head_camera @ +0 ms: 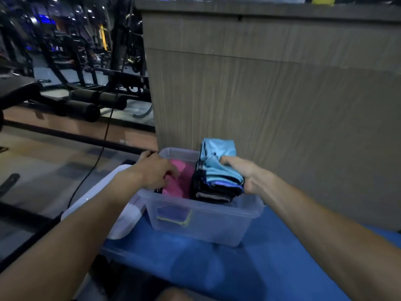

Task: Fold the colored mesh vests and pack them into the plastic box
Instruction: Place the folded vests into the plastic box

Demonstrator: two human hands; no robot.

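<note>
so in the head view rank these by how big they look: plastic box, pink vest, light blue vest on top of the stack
1. plastic box, clearly largest
2. and 3. light blue vest and pink vest look alike; hands cover part of each, so no ranking between them

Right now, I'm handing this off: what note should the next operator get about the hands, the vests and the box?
Left hand: inside the plastic box, fingers on the pink vest.
Right hand: grips the folded vest stack, light blue on top, at the box's right side.
Done: pink vest and a darker folded piece are in the box.
Left: seat the stack inside, release. White lid lies beside the box.
</note>
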